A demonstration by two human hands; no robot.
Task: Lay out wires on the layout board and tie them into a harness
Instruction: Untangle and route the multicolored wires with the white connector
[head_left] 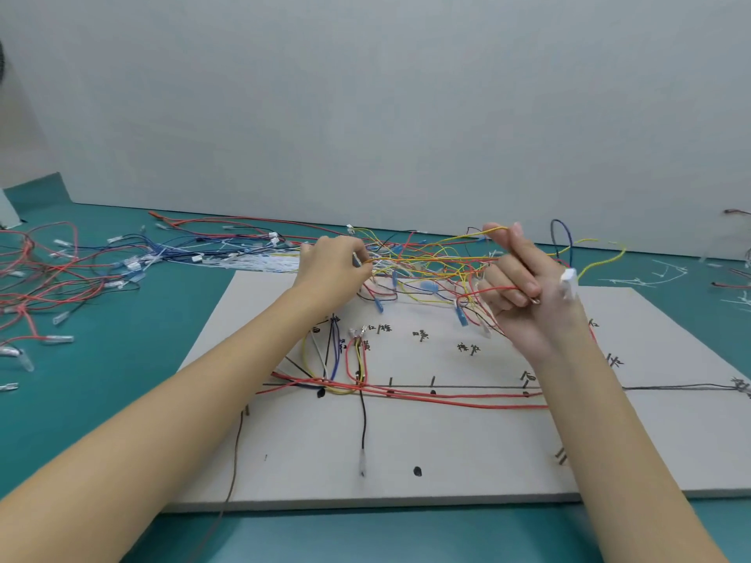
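Both my hands raised over the layout board (pixel 467 453), sorting wires.

My left hand (pixel 331 270), knuckles up, pinches the tangled wire bundle (pixel 426 266) at the board's far edge; my right hand (pixel 524 294), palm toward me, pinches one yellow wire (pixel 455 239) and curls round one red wire (pixel 493 290).

Left hand (pixel 333 264) pinched yellow wire (pixel 426 258) above far edge of board (pixel 467 440). Right hand (pixel 524 294) raised, palm toward camera, fingers curled round yellow and red strands from tangled bundle (pixel 430 278). Red wires (pixel 447 396) lay along drawn line on board. Loose red and blue wires (pixel 81 270) spread on teal table (pixel 122 359) at left.
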